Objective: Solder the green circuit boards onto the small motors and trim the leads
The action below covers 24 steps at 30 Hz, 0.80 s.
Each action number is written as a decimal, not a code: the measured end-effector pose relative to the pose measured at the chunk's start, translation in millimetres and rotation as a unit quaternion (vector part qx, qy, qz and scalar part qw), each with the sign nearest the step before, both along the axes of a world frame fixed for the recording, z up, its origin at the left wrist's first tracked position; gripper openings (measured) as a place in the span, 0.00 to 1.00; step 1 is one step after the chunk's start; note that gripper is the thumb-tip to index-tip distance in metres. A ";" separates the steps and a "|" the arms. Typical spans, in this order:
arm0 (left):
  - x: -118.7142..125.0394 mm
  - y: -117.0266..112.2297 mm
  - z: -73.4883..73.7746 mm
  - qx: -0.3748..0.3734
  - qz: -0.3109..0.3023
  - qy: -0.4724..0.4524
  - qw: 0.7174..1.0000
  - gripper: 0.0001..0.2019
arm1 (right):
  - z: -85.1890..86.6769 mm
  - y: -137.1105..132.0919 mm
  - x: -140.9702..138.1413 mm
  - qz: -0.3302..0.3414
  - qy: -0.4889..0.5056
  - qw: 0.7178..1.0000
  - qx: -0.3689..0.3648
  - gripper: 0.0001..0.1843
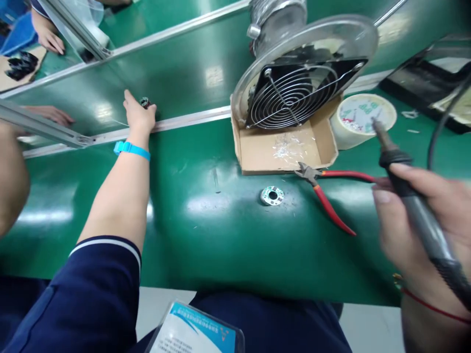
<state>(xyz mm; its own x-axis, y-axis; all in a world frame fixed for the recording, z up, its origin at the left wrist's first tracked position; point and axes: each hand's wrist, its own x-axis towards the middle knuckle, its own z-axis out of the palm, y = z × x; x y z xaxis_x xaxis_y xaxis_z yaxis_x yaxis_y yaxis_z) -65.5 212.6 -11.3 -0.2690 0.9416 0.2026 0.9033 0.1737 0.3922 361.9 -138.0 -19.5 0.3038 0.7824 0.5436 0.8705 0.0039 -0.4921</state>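
Observation:
My left hand (pixel 140 116) reaches far forward to the rail at the foot of the green panel. A small dark round part with pale specks (pixel 145 102) shows between its thumb and fingers, mostly hidden. In my right hand (pixel 427 220) is a soldering iron (pixel 415 206), its tip pointing up and left over a white roll (pixel 364 115). A ring-shaped circuit board (pixel 273 195) lies on the green table (pixel 217 245). Beside it, red-handled cutting pliers (pixel 324 189) rest with jaws apart, against the front of a cardboard tray (pixel 257 147).
Behind the tray stands a fan with a wire guard (pixel 289 100) in a clear hood. Clear scraps lie in the tray. A metal frame rail (pixel 195 118) runs along the panel. A black-framed box (pixel 434 83) sits at far right. Another person's arm (pixel 11 176) is at left.

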 end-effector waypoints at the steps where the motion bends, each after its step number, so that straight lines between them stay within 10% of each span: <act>1: -3.4 5.2 -0.5 -0.004 -0.005 0.000 1.000 0.25 | -1.0 -2.4 -1.4 0.017 -0.009 1.000 0.011 0.29; 6: 7.3 4.9 -7.6 0.033 -0.065 -0.034 0.997 0.22 | -9.5 -1.8 -1.6 0.115 -0.037 0.991 -0.053 0.30; 12: 58.4 -89.7 -12.2 -0.071 -0.354 -0.119 0.925 0.21 | -20.6 10.1 -0.8 0.107 -0.077 0.979 -0.155 0.54; 18: 101.8 -193.9 6.0 0.067 -0.372 -0.179 0.908 0.14 | -23.5 12.8 3.4 0.055 -0.094 0.979 -0.171 0.26; 24: 150.9 -247.0 4.2 -0.150 -0.557 -0.110 0.809 0.28 | -20.8 -3.1 -8.4 0.084 -0.067 0.986 -0.129 0.21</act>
